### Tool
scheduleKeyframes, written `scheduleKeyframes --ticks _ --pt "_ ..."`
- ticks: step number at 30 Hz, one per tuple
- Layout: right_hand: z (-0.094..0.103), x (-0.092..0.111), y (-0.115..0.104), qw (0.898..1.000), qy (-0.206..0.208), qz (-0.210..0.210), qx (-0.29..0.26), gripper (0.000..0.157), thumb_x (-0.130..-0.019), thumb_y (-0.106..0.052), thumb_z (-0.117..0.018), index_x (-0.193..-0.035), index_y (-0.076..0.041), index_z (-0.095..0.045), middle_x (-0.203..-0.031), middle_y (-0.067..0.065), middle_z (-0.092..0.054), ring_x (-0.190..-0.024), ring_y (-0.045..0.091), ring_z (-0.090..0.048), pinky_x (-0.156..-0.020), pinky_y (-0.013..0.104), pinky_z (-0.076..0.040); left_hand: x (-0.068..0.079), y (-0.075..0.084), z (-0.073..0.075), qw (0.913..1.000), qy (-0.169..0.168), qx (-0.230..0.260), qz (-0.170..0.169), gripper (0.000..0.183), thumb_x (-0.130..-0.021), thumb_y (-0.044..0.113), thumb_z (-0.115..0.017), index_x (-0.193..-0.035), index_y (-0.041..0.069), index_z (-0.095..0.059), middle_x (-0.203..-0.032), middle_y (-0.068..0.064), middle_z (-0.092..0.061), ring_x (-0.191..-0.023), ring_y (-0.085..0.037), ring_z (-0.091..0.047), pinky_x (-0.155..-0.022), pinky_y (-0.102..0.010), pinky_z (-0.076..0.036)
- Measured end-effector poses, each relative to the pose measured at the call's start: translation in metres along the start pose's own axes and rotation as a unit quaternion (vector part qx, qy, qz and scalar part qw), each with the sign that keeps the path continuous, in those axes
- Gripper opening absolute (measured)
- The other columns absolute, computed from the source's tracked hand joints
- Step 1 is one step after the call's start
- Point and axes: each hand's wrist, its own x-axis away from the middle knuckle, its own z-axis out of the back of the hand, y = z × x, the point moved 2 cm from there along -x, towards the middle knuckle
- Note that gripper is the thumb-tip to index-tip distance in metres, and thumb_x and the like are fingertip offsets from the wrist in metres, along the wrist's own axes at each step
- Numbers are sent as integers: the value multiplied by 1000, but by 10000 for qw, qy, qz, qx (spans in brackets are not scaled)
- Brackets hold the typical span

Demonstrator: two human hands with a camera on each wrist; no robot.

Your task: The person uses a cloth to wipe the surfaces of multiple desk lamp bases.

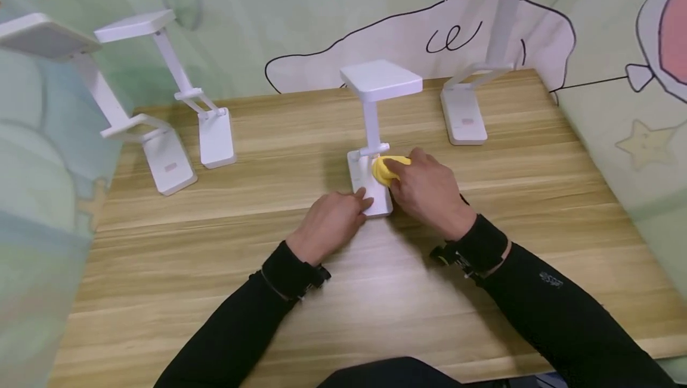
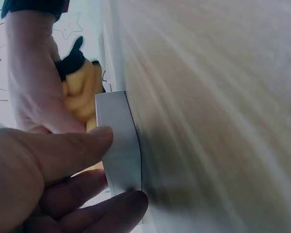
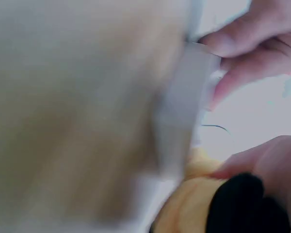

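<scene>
A white desk lamp (image 1: 381, 81) stands at the middle of the wooden table, its flat head folded out over a slim arm. My left hand (image 1: 334, 221) holds the near left part of the lamp's base (image 1: 378, 200). In the left wrist view, the thumb (image 2: 94, 141) lies along the base's edge (image 2: 120, 141) and another fingertip touches its side. My right hand (image 1: 429, 188) grips a yellow cloth (image 1: 383, 171) against the base, near the foot of the arm. Seen from the right wrist, the cloth (image 3: 194, 199) is bunched beside the base (image 3: 182, 107), which is blurred.
Two more white lamps stand at the left, one nearer (image 1: 170, 161) and one farther back (image 1: 217, 137). Another lamp (image 1: 464, 117) is at the back right. Printed walls (image 1: 225, 30) border the wooden table (image 1: 214, 269) behind and at both sides.
</scene>
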Motion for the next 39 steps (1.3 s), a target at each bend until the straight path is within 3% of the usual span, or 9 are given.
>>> scheduleKeyframes --ticks 6,11,15,22,27,30,33,36,39 --pt "1 -1 -22 9966 558 404 448 41 -86 -17 -59 -127 -13 -62 -79 18 -53 -61 26 -44 -38 36 -42 1 0 -1 9995 133 -33 -268 26 -92 18 -64 -117 11 -69 -110 -4 -71 -67 -10 -59 -56 -27 -50" --pt "-9 -11 -25 9958 496 90 766 39 -87 -19 -60 -125 -13 -61 -75 19 -52 -55 27 -45 -35 40 -41 -1 1 0 9993 121 -114 -341 21 -92 19 -64 -110 8 -68 -89 1 -69 -62 -10 -56 -55 -28 -51" --pt "-7 -26 -20 9972 -457 -31 597 38 -89 -28 -57 -125 -17 -61 -73 14 -51 -60 26 -45 -35 41 -40 0 0 4 9994 130 -159 -294 21 -92 20 -64 -110 10 -70 -90 0 -70 -61 -10 -55 -54 -29 -49" --pt "4 -28 -7 9772 -2081 20 -419 46 -92 -34 -51 -137 -24 -56 -110 18 -63 -76 22 -51 -44 35 -42 1 -1 3 9995 101 99 -270 30 -93 18 -64 -122 11 -67 -108 -3 -72 -60 -8 -55 -48 -24 -42" --pt "20 -15 8 9592 -2727 99 -734 45 -89 -28 -57 -134 -23 -59 -95 12 -60 -66 20 -51 -48 32 -41 0 -1 3 9998 -57 164 -79 34 -94 20 -63 -126 11 -64 -122 -8 -68 -66 -13 -60 -49 -23 -41" --pt "31 -12 13 9688 -2438 -17 -446 41 -87 -26 -63 -128 -23 -64 -93 9 -63 -67 19 -52 -46 32 -39 0 -1 3 9998 -114 164 8 36 -94 21 -62 -128 10 -61 -132 -11 -61 -78 -17 -67 -53 -23 -45" --pt "29 -13 9 9866 -1596 216 -247 38 -87 -25 -66 -125 -20 -66 -86 9 -63 -64 19 -51 -42 32 -39 0 -1 3 9997 -125 211 45 35 -94 20 -62 -128 10 -62 -131 -11 -62 -83 -18 -68 -54 -24 -47" --pt "17 -15 2 9942 -877 582 -215 38 -87 -24 -68 -124 -18 -66 -83 12 -62 -64 19 -49 -42 31 -40 0 -1 3 9997 -100 237 5 36 -94 20 -63 -128 10 -63 -129 -10 -63 -76 -14 -66 -52 -24 -45" --pt "9 -15 4 9953 -829 466 -199 38 -86 -23 -68 -124 -19 -67 -85 12 -60 -65 20 -48 -43 32 -42 -1 -1 3 9996 -93 265 -5 35 -94 20 -63 -127 10 -63 -129 -10 -63 -66 -11 -61 -48 -22 -40"
